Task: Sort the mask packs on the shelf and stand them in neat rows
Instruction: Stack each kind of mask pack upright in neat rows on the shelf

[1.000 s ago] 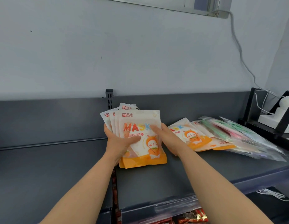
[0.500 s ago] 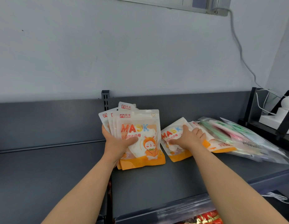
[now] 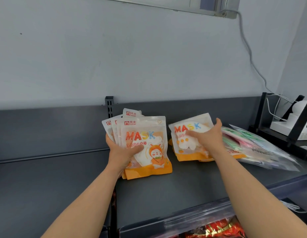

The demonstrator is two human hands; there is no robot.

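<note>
Head view: the right hand [image 3: 209,138] is now raising another orange mask pack [image 3: 187,133] off the flat pile [image 3: 252,146], gripping it; the left hand [image 3: 122,152] is holding the upright bunch [image 3: 146,143] on the shelf [image 3: 166,194], awaiting it.

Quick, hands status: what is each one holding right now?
Left hand: closed, gripping the upright stack of orange mask packs.
Right hand: closed, fingers and thumb pinching a single orange mask pack.
</note>
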